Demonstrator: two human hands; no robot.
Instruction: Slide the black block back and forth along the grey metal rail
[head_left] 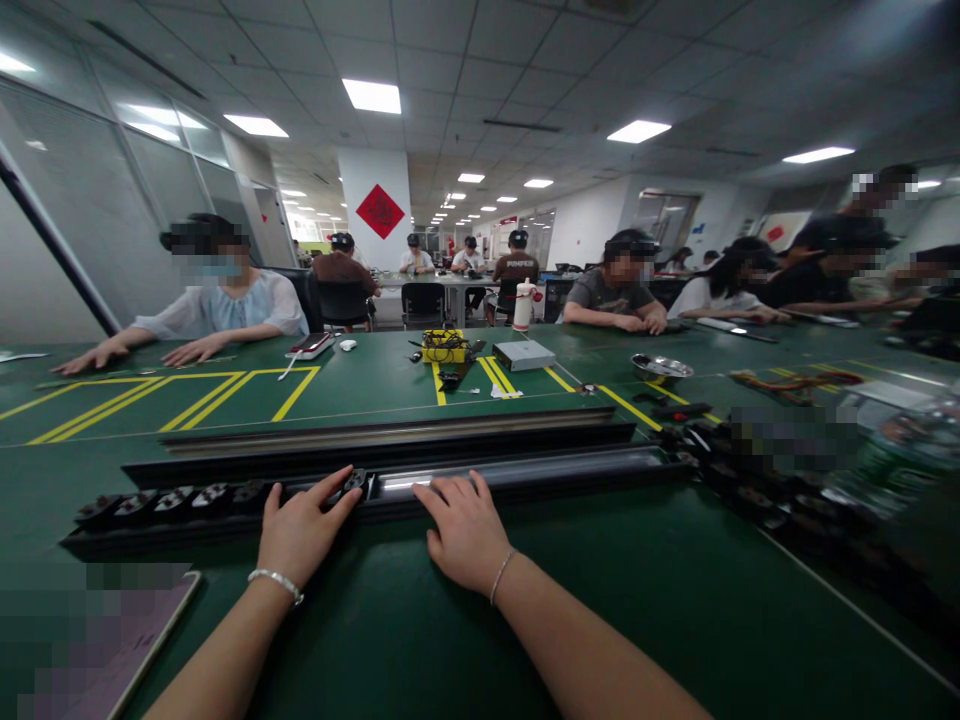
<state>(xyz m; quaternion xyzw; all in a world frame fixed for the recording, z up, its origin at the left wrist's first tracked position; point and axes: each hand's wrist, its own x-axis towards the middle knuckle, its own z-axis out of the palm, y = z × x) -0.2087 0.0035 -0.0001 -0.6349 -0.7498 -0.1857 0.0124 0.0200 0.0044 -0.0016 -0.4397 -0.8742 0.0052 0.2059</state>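
At far left on the green tabletop (637, 620), a co-worker (225, 295) leans across the far side, forearms down; nearer you, a flat panel (161, 625) lies partly blurred at the corner. A long black channel (540, 478) runs crosswise in front of you, with dark strips (480, 432) lying just behind it. Its left stretch carries a row of black socket modules (174, 498), about five, side by side; whether they are fastened cannot be told. Your left hand (304, 535) rests over the channel just right of that row, fingers spread, index and thumb against a single module (358, 482); you cannot tell from this view whether they clamp it. Progress, judged by the channel: left part occupied, the module at your fingertips apart from or at the end of the row (your hand hides which), the longer right part showing bare, shiny interior. Your right hand (469, 530) has its fingers loosely apart, fingertips at the channel's near edge, gripping nothing visible. Beyond the channel's right end, a dark heap of loose parts (761, 497) lies near a clear plastic bottle (904, 445); blur hides their count.
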